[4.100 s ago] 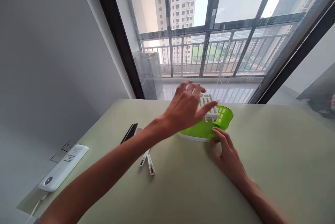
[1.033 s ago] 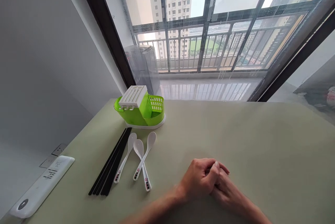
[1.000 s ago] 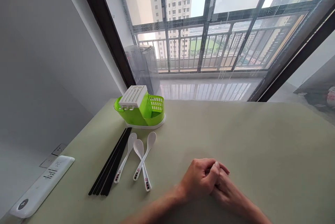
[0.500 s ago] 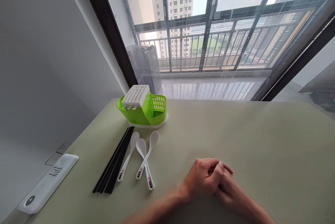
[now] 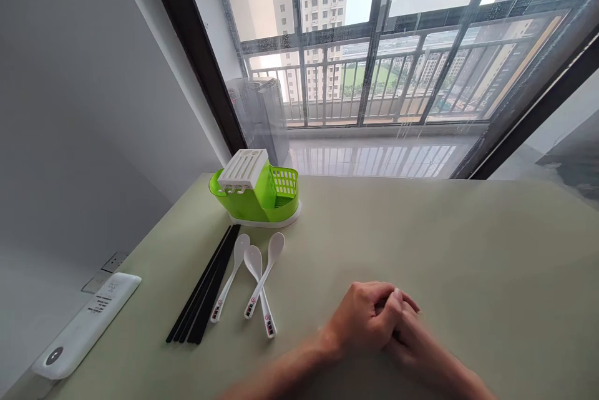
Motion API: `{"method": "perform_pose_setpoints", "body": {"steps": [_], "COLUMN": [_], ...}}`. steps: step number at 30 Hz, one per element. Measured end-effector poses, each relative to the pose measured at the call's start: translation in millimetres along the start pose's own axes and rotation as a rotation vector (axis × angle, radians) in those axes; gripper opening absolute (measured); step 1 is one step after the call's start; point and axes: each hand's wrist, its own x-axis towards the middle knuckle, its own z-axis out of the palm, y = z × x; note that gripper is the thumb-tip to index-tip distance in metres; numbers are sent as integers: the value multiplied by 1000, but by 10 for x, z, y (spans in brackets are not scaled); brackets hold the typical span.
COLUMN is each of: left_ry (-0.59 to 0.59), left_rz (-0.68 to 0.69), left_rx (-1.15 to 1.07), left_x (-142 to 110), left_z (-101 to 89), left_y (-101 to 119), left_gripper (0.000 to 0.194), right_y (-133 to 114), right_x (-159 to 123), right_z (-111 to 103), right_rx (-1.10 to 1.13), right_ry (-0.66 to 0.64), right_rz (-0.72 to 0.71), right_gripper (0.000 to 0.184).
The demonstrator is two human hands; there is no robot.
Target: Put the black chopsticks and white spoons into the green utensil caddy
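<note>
My left hand and my right hand are clasped together low over the table, right of the middle. The left fingers are closed around the right hand, and no object shows between them. Part of the right fingers is hidden under the left. To their left lie three white spoons with printed handles: a spoon by itself, and two crossing each other, one spoon over another spoon. Beside them lies a bundle of black chopsticks. Behind these stands a green cutlery holder with a white slotted top.
A long white device with a round grey button lies along the left edge of the pale green table. Wall sockets sit beside the table at left. Past the far edge is a glass window with a balcony beyond.
The hands stay clasped in the same place. The view has shifted very slightly; nothing on the table has moved.
</note>
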Motion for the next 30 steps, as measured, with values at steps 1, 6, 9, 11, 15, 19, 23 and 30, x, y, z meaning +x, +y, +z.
{"method": "perform_pose_setpoints", "body": {"steps": [1, 6, 9, 11, 15, 19, 23, 30], "left_ry": [0, -3, -1, 8, 15, 13, 2, 12], "left_rz": [1, 18, 27, 34, 35, 32, 27, 45], "left_rx": [-4, -5, -17, -27, -42, -32, -26, -36], "left_x": [0, -6, -8, -8, -8, -13, -11, -14], "left_z": [1, 3, 1, 1, 2, 3, 0, 3], "left_y": [1, 1, 0, 2, 5, 3, 5, 3], "left_gripper": [47, 45, 44, 42, 42, 42, 43, 42], "right_y": [2, 6, -23, -42, -42, -9, -14, -7], "right_x": [-3, -15, -5, 3, -1, -19, -17, -16], "right_z": [1, 8, -11, -22, -12, -1, -27, -36], "right_rx": [-8, -13, -19, -26, -15, 1, -21, -20], "right_ry": [-8, -10, -19, -16, -20, -29, -60, -84], "right_rz": [-5, -14, -34, -31, -23, -8, 14, 9], "right_gripper": [31, 33, 33, 33, 34, 36, 35, 33]}}
